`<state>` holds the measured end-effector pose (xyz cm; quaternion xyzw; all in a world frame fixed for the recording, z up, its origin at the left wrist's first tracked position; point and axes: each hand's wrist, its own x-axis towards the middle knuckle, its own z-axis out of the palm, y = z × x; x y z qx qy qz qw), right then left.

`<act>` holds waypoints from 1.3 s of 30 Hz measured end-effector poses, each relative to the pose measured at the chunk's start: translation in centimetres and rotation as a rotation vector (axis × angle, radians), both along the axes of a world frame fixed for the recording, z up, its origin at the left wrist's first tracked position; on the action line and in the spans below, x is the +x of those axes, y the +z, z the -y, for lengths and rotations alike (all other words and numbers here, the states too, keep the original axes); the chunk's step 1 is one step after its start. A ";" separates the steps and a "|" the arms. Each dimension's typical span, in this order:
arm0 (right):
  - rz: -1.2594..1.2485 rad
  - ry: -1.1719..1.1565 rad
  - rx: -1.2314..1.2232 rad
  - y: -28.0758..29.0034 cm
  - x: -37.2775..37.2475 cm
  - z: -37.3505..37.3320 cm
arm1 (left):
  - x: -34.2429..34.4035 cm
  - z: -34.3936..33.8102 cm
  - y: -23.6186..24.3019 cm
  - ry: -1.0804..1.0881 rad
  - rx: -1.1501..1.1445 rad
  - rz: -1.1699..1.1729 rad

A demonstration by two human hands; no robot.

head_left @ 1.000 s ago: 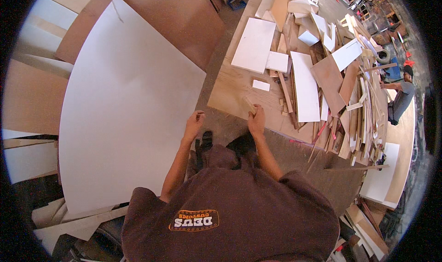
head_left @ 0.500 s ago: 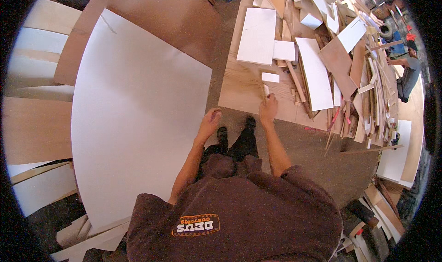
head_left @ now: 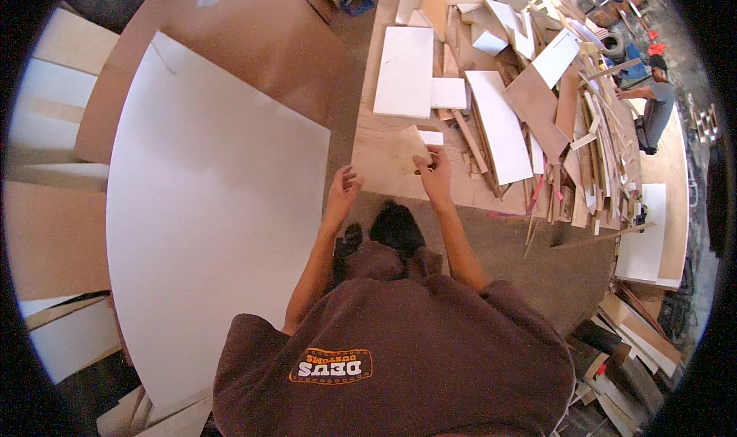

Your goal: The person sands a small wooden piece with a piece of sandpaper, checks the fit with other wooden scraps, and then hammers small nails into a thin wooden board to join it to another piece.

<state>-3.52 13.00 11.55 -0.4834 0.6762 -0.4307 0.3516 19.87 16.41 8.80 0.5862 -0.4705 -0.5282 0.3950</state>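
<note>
The small tan four-sided piece (head_left: 404, 150), perhaps thin wood, pinched just ahead of the right hand (head_left: 436, 174), should handle light and stiff, best held by that near edge; the left hand (head_left: 342, 195), half-curled, holds nothing.

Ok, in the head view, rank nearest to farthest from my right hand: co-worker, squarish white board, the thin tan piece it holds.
1. Thin tan piece: held in your right hand.
2. Squarish white board: farther forward.
3. Co-worker: far right.

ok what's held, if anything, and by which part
A flat tan wooden piece, by its lower right edge, in the right grip; left grip looks empty.
</note>
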 end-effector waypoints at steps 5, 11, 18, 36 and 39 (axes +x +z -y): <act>0.493 0.022 0.003 6.3 -1.2 1.2 | -4.9 5.3 2.8 -0.190 -0.164 -0.288; 0.435 0.103 -0.050 7.7 -2.7 4.8 | -9.9 11.8 10.4 -0.161 -0.351 -0.087; 0.736 -0.099 -0.133 11.0 -4.0 8.4 | -12.2 15.8 12.5 -0.135 -0.198 -0.100; 0.650 -0.681 -0.012 6.1 -1.3 11.0 | -14.7 28.7 12.4 -0.992 0.228 -0.566; 0.743 -0.819 0.070 6.6 0.7 11.1 | -13.4 30.2 8.1 -0.991 0.267 -0.617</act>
